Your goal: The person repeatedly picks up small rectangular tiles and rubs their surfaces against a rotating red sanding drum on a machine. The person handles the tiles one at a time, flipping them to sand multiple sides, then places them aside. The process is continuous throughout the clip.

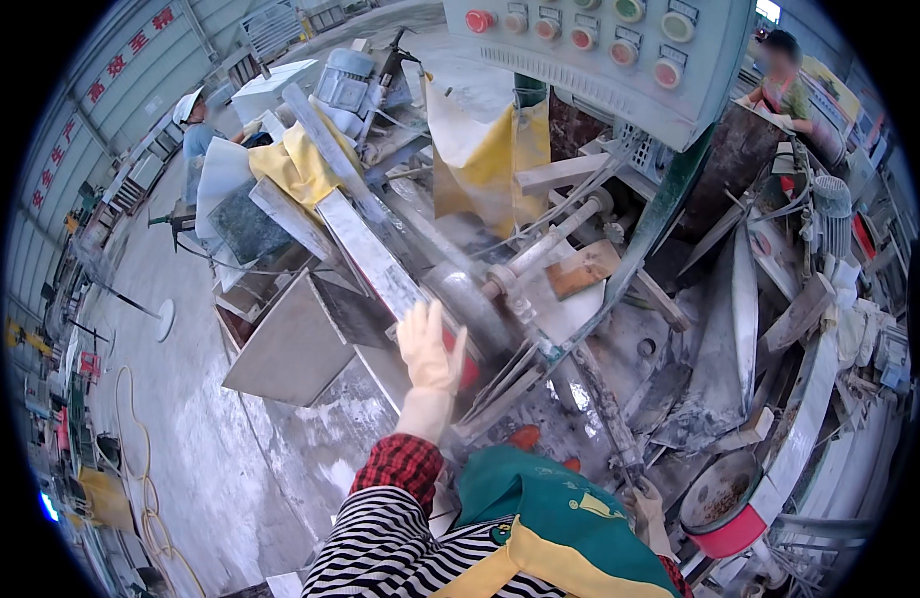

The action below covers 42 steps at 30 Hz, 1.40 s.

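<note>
My left hand (430, 351), in a pale rubber glove, is open with its fingers stretched and the thumb apart. It lies over the near end of a long whitish strip (365, 244) with a red edge; whether it presses on it I cannot tell. Just right of this hand is a grey, blurred wheel or drum (465, 304) on a pale shaft (555, 239). My right hand (649, 508), also gloved, hangs low beside my green apron (540, 498), near the lower end of a dark wet bar (605, 414). Its fingers are partly hidden.
A control box (600, 100) with several round buttons hangs ahead. Boards (286, 344) lean at left, and yellow cloth (296, 164) drapes the frame. A red-banded bucket (724, 523) stands at right. Two other people, one at left (196, 130), one at right (789, 95), are farther off.
</note>
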Each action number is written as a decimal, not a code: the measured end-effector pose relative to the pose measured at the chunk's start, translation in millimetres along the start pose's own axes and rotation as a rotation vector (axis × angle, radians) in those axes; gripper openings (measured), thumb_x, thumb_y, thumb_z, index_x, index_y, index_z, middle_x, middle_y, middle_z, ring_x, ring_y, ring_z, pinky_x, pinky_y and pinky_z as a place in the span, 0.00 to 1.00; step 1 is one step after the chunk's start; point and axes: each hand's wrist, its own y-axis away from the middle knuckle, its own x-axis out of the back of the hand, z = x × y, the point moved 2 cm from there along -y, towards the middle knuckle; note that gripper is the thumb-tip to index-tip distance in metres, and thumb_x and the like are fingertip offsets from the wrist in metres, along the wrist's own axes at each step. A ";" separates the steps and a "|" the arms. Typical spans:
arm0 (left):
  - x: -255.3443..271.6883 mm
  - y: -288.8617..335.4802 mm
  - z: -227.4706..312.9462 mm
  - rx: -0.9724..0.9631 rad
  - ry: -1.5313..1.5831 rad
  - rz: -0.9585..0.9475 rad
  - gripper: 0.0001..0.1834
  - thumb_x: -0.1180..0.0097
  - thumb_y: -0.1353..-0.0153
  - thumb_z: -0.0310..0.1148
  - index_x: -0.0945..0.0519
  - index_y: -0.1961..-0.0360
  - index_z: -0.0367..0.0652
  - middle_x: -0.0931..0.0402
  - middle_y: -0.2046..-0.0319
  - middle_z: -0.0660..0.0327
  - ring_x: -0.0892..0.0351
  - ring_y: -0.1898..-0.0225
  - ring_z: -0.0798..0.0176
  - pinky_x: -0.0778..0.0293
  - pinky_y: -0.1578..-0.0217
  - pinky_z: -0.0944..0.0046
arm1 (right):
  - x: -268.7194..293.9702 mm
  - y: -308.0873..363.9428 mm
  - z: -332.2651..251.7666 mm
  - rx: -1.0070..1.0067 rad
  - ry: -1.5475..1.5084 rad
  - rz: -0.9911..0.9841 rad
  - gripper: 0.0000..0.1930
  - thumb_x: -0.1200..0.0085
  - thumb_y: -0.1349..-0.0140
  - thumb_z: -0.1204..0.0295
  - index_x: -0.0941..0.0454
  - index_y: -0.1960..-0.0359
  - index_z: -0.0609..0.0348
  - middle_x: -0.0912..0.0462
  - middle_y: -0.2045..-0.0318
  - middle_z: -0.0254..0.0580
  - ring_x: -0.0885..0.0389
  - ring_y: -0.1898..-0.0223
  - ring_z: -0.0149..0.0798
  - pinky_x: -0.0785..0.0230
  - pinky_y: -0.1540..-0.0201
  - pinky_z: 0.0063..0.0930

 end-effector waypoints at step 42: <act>-20.5 76.2 185.1 0.773 1.726 -1.063 0.38 0.42 0.34 0.23 0.45 0.26 0.38 0.27 0.39 0.53 0.23 0.41 0.61 0.27 0.40 0.61 | -166.7 138.7 -236.0 0.485 -0.119 -0.445 0.33 0.39 0.32 0.63 0.36 0.28 0.57 0.16 0.55 0.47 0.19 0.55 0.35 0.27 0.48 0.31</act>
